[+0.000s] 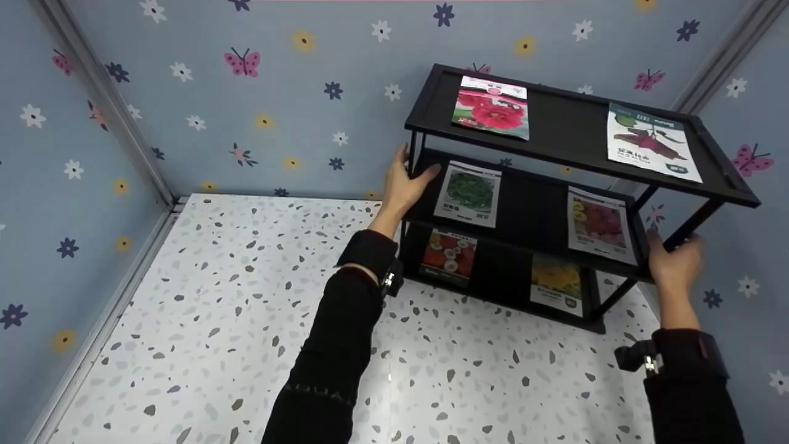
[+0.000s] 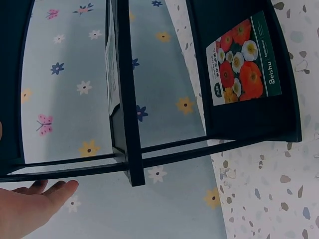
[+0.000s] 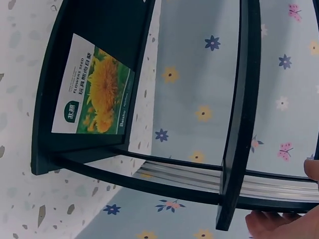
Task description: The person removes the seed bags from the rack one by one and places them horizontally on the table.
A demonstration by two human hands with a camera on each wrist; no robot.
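A black three-tier rack (image 1: 570, 120) stands at the right, turned at an angle to the back wall. My left hand (image 1: 404, 185) holds its left end, thumb over the middle shelf and fingers outside the upright. At the other end my right hand (image 1: 675, 265) grips the right uprights near the middle shelf. Two seed packets lie on each tier: a pink-flower packet (image 1: 493, 108) and a dark-red-flower packet (image 1: 650, 142) on top, a green-leaf packet (image 1: 468, 194) and a pink-and-yellow packet (image 1: 598, 225) in the middle, a poppy packet (image 2: 241, 62) and a yellow-flower packet (image 3: 102, 94) at the bottom.
The white speckled surface (image 1: 216, 296) spreads out left of and in front of the rack. Blue flower-patterned wall panels (image 1: 277, 92) enclose the back and both sides, with metal strips at the corners. The rack's right end is close to the right wall.
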